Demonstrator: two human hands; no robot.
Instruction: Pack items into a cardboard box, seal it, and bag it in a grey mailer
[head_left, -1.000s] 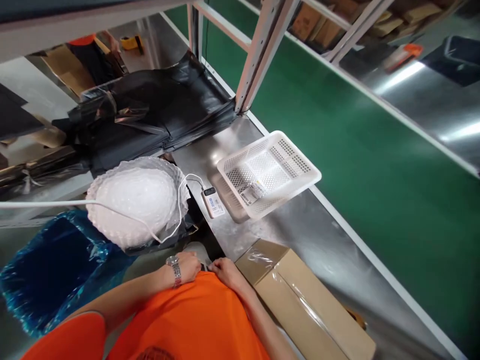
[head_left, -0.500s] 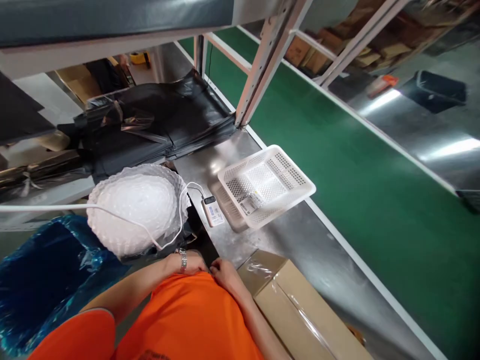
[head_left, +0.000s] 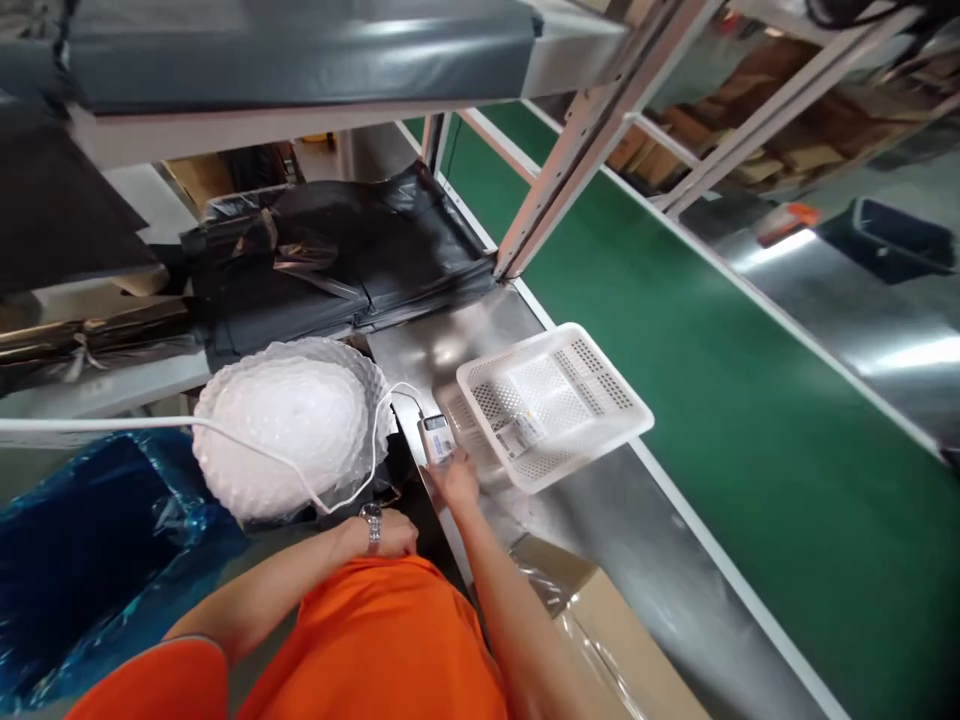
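The right hand (head_left: 455,481) lies on the near end of a small white device (head_left: 437,440) with a dark display; its fingers are loosely bent over the casing and touching it, but whether they pinch it or merely rest there cannot be told; the right arm stretches straight out, far and slightly left from the body, with the forearm passing over the near edge of the metal table (head_left: 622,540).

The device lies flat on the left edge of the table, just left of a white perforated basket (head_left: 592,455); a white cable (head_left: 90,424) leaves its far end, loops across a roll of bubble wrap (head_left: 289,425) and runs off to the left.

The left hand (head_left: 391,537) is tucked against the hem of the orange shirt (head_left: 390,640), elbow out to the left, a watch (head_left: 371,515) on the wrist; its fingers curl under and out of sight, so its grip cannot be told.

A cardboard box (head_left: 607,650) sits near right; a green belt (head_left: 712,330) runs along the table's right side.
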